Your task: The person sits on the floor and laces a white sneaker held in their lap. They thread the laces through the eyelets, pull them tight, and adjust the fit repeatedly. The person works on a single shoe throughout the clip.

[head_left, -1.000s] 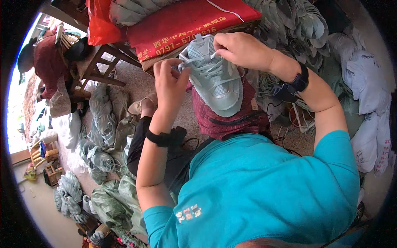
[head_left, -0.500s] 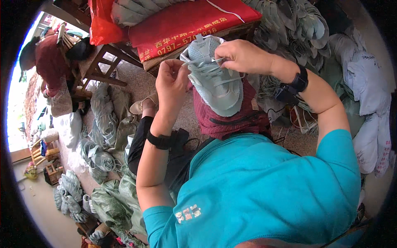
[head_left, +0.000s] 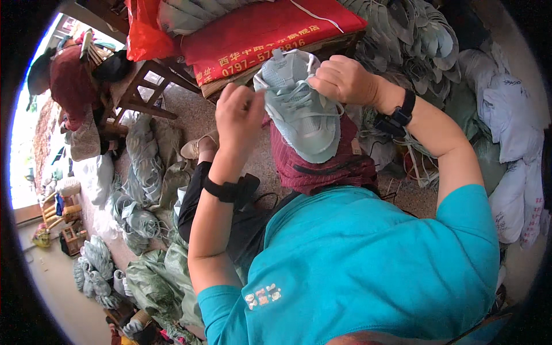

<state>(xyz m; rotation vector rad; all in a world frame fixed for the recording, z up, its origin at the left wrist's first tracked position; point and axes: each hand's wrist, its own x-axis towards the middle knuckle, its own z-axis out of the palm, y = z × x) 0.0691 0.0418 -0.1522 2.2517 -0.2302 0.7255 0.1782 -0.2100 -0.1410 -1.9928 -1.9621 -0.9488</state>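
A pale green shoe [head_left: 302, 112] is gripped at its collar by the raised right hand [head_left: 344, 80]; a lace [head_left: 260, 91] is pinched in the curled left hand [head_left: 238, 112].

At your 12 o'clock stands a wooden desk [head_left: 150, 80] draped with a red cloth [head_left: 270, 29]. A gritty concrete floor [head_left: 195, 118] lies below it. Pale green bundles [head_left: 141, 167] crowd your 9 o'clock, white sacks [head_left: 514, 132] your 3 o'clock. Daylight enters from a bright opening [head_left: 23, 144] at 9 o'clock.
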